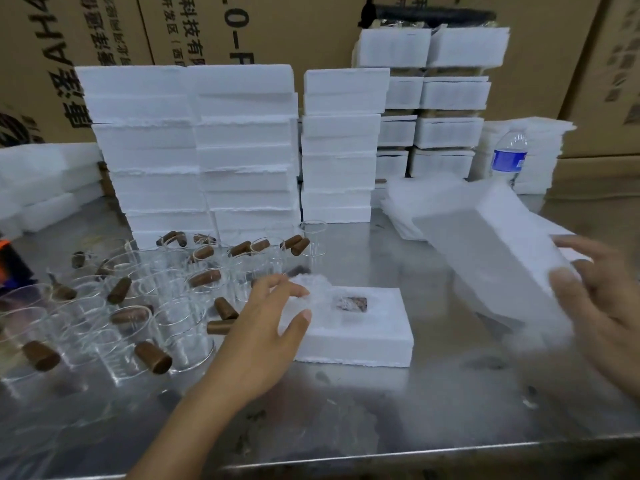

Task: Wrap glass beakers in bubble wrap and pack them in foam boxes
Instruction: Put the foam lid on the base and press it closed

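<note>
Steel table [381, 410]: left hand [266, 327], fingers loosely apart, steadies the foam box base [363, 337]; right hand [602, 299] clamps a tilted foam lid [485, 258], probably to cap it.

Cardboard boxes [311, 29] read "科技有" and "AH4".

The steel table [381, 414] carried a cluster of glass beakers [187, 344] with brown stoppers [152, 356] at left, one open foam box [360, 341] at centre, stacked foam boxes [194, 150] along the rear, and white sheets [401, 209] and a water bottle [509, 157] at rear right.
</note>
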A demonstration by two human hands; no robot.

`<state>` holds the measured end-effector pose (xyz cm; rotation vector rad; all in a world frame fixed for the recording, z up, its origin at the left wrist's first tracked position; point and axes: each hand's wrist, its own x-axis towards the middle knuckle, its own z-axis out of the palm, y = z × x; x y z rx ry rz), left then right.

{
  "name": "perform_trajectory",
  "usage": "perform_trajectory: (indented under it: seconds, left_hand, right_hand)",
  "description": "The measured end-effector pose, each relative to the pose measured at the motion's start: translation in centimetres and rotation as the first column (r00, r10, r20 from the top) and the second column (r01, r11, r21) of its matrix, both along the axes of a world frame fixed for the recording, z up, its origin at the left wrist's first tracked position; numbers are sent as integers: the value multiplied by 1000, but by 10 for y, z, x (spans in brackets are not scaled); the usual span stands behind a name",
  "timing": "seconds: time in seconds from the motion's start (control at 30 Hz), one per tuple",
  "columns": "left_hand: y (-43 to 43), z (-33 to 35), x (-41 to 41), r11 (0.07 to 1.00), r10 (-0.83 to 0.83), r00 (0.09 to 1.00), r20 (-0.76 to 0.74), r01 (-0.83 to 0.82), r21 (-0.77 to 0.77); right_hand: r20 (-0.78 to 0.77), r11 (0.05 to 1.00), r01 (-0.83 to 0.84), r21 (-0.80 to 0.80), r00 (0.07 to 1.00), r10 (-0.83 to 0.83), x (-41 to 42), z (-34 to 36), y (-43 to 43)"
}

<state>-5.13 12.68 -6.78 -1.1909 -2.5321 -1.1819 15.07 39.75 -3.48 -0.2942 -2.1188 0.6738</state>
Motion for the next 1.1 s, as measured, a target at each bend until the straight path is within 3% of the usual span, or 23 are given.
perform_trajectory:
  seconds: [0.13, 0.3, 0.37, 0.43, 0.53, 0.63, 0.77, 0.83, 0.97, 1.1]
  left_hand:
    - [6, -1, 5, 1000, -3, 1000, 22, 3, 29]
    - [9, 1, 15, 999, -41, 998, 49, 39, 33]
    - [8, 7, 19, 993, -42, 990, 132, 27, 114]
    - [6, 18, 23, 945, -64, 962, 265, -27, 325]
    - [1, 32, 20, 823, -143, 905, 401, -117, 556]
    - [-5, 35, 18, 780, -246, 865, 437, -91, 619]
    - [-13, 29, 18, 804, -221, 863, 454, -102, 586]
    - [-12, 28, 17, 827, -196, 872, 448, -99, 554]
    - [-5, 24, 19, 870, -130, 914, 385, -81, 487]
    - [-5, 21, 21, 873, -91, 916, 390, -115, 474]
  right_hand:
    - [-84, 988, -28, -154, 996, 15, -31, 24, -26]
    - [37, 965, -135, -227, 988, 147, -68, 63, -41]
    - [104, 932, -206, -297, 964, 246, -76, 76, -44]
    - [254, 906, -257, -337, 902, 350, -84, 83, -44]
    - [428, 840, -373, -394, 734, 527, -95, 86, -48]
    - [421, 758, -338, -559, 672, 610, -106, 81, -41]
    - [466, 721, -273, -637, 609, 642, -110, 71, -31]
    - [465, 730, -236, -642, 637, 615, -112, 64, -32]
    - [339, 738, -153, -658, 814, 471, -122, 49, -36]
    - [258, 703, -141, -697, 865, 430, -127, 42, -42]
